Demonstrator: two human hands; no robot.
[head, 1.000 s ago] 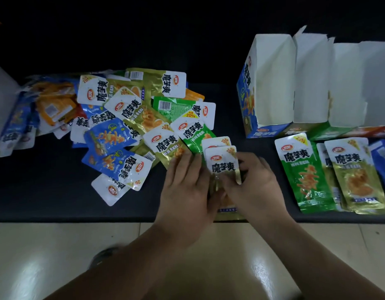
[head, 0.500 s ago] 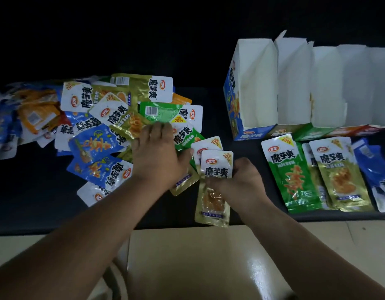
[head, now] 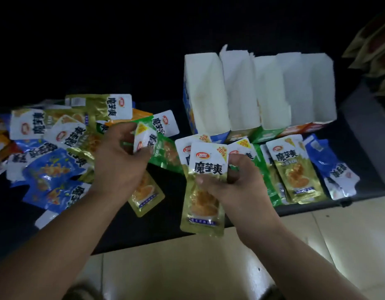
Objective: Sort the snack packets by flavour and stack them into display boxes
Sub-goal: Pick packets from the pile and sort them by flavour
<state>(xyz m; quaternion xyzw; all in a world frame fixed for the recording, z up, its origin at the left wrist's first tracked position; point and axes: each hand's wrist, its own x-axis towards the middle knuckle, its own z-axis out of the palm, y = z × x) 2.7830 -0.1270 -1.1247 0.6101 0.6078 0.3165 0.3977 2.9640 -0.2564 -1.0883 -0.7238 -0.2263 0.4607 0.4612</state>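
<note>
Sorting by flavour: we are pulling packets from mixed pile [head: 57, 169]. Left hand [head: 120, 161] is pinching green packet [head: 163, 152]; right hand [head: 234, 187] is gripping gold packets [head: 205, 169]. Next, likely: we are needing green packet laid on green stack [head: 265, 180] near display boxes [head: 208, 94].

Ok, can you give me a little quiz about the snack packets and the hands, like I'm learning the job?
1. True or false: the right hand grips blue packets.
2. What colour are the display boxes on the inside?
3. Pick one: the loose mixed pile lies mostly A) to the left of the left hand, which pinches a white-topped packet; B) inside the display boxes; C) on the floor.

Key: 1 false, it grips gold packets. 2 white. 3 A.
</note>
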